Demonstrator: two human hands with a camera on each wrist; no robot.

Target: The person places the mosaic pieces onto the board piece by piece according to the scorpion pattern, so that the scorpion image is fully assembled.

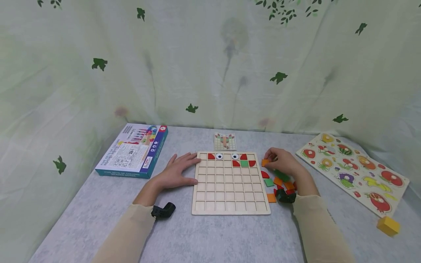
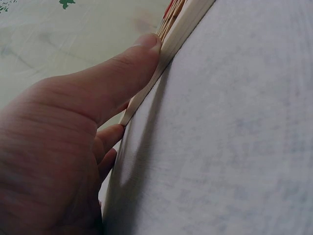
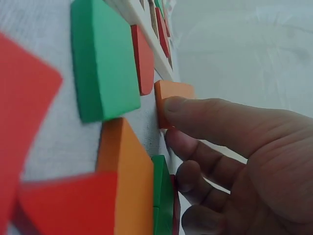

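Observation:
A wooden grid board (image 1: 230, 195) lies flat, with red quarter-round tiles, round eye tiles and a green square tile (image 1: 244, 163) in its top rows. My left hand (image 1: 175, 172) touches the board's left edge with thumb and fingertips, fingers spread and mostly straight. Just off the board's upper right corner, my right hand (image 1: 283, 162) pinches an orange square tile (image 3: 177, 89) between thumb and fingers. Below that hand lie loose tiles: a green square (image 1: 269, 182), a red quarter-round (image 1: 265, 175), several orange squares and other red pieces, partly hidden by the wrist.
A small pattern card (image 1: 225, 141) lies behind the board. To the left is a boxed set (image 1: 131, 149). A fruit puzzle board (image 1: 355, 168) lies at the right, with a yellow block (image 1: 389, 226) near its front corner. A curtain hangs behind the table.

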